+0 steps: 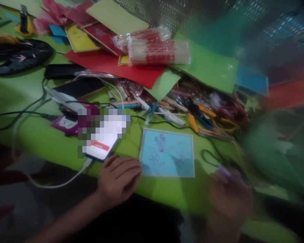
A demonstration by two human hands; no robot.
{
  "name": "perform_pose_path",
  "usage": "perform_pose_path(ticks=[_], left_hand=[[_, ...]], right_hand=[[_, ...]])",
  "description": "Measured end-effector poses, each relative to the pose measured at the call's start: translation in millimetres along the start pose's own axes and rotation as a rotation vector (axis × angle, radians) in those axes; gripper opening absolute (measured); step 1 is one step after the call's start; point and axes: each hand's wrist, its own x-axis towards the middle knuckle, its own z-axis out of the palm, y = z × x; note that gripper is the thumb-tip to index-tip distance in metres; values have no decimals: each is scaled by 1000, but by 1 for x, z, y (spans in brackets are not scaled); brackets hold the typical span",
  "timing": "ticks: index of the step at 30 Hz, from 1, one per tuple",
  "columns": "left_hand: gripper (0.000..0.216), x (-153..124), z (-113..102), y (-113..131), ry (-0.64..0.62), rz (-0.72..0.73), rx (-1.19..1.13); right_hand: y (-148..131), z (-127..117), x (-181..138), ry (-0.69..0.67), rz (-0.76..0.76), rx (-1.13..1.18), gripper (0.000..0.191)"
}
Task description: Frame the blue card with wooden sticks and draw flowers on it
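A light blue card (167, 152) with flowers drawn on it lies on the green table (35, 135) near the front edge. My left hand (119, 179) rests on the table edge, fingers curled loosely, its fingertips touching the card's lower left corner. Just above it lies a phone (102, 146) with a lit screen and a white cable plugged in. My right hand (229, 199), smeared by motion, sits right of the card and grips a purple pen (226, 172).
A heap of pens, pencils and scissors (192, 111) lies behind the card. Red (131, 69) and green (207, 65) paper sheets, a plastic packet (157, 50), a dark phone (78, 87) and cables (20, 114) crowd the back and left. The right side is blurred.
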Motion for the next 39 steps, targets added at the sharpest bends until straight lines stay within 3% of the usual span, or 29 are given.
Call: perform_pose_path(ticks=[19,39], left_hand=[[14,3,-3,-4,-43,68,31],[17,2,-2,-5,-58,63,93]], right_hand=[[-1,10,-3,48,-6,38,15],[-3,8,-7,-68,-6,68,22]])
